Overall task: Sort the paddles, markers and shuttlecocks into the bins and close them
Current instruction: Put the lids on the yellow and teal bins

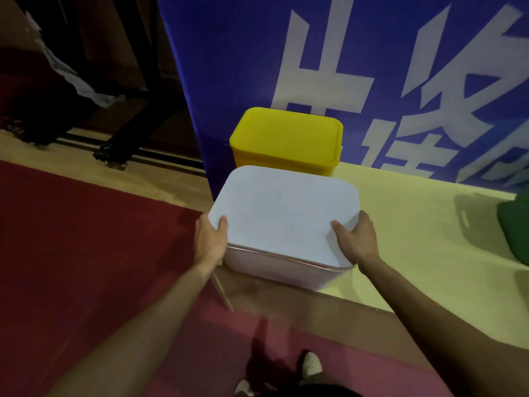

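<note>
**Task status.** The yellow bin (257,159) stands at the back of the surface (415,239), against the blue banner (229,67). Its yellow lid (286,133) sits flush, so this bin appears closed.

The white bin (274,267) stands just in front of it, at the near corner of the surface. The white lid (283,213) lies on top but does not look fully seated: a thin gap with a red line shows along the near edge. The closing step on this bin is judged to be in progress.

**Hands.** The left hand (210,240) grips the near left corner of the white lid, thumb on top and fingers round the edge. The right hand (357,239) grips the near right corner in the same way.

**Count.**
- Bins clearly in view: two.
- Lids: two.
- Green object (515,230) at the right edge: one. It is cut off by the frame and may be a third bin; whether it is closed cannot be told.
- Paddles, markers and shuttlecocks in view: none. Sorting is therefore judged complete, or hidden inside the bins.

**Remaining.** The white lid needs pressing down, and the green object needs checking.
</note>
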Available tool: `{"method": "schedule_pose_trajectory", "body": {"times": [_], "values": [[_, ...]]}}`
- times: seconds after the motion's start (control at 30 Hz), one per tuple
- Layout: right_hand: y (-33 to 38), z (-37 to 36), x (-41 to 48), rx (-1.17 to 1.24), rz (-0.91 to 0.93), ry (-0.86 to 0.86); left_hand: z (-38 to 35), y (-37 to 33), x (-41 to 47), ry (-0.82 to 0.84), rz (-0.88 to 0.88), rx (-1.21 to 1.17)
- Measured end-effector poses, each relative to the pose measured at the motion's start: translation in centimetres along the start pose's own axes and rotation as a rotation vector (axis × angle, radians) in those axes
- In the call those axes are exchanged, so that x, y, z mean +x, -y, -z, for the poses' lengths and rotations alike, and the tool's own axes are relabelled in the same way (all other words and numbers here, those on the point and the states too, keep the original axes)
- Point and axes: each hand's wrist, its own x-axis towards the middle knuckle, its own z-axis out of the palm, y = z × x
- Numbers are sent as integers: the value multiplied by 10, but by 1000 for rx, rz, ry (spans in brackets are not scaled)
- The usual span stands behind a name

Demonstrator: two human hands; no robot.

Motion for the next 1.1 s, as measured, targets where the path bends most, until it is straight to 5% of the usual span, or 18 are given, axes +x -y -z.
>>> {"method": "schedule_pose_trajectory", "body": {"times": [1.1], "values": [[-16,-16,-22,-39,-90,-39,-6,28,6,158,-9,-158]]}}
